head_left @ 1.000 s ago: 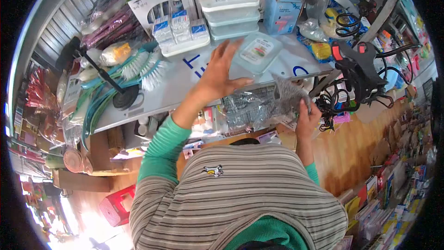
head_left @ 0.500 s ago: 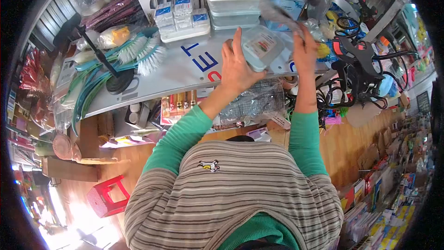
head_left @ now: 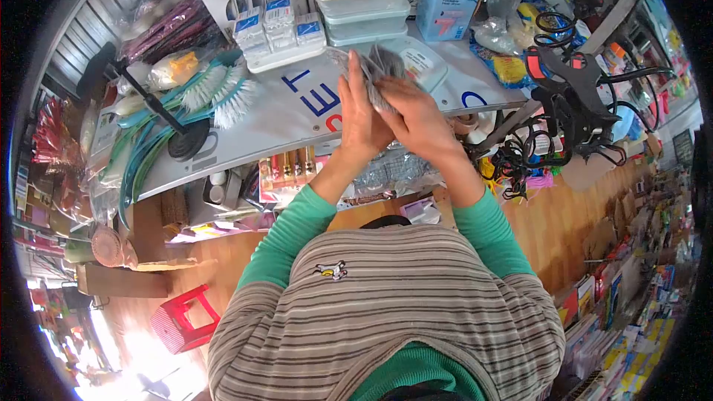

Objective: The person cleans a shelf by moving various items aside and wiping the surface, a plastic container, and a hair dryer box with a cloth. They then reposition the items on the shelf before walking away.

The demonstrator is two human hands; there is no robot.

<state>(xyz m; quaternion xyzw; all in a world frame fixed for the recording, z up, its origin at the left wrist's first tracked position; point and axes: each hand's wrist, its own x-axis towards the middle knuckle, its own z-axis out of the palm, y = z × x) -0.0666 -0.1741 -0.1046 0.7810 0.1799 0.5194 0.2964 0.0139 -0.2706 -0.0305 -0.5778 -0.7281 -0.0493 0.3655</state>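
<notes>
Pressing the gray cloth between the palms, the two hands meet over the counter, inboard of its front edge. The left hand stands upright, fingers extended and palm against the cloth; whether it also grips cannot be told. The right hand grasps the cloth from the opposite side, fingers bent over its lower part. A flat lidded container lies directly beyond the hands, partly covered by the cloth in this view. Toward the rear edge stand a stack of containers and, to its right, a blue box. White-bristled brushes lie near the left end.
</notes>
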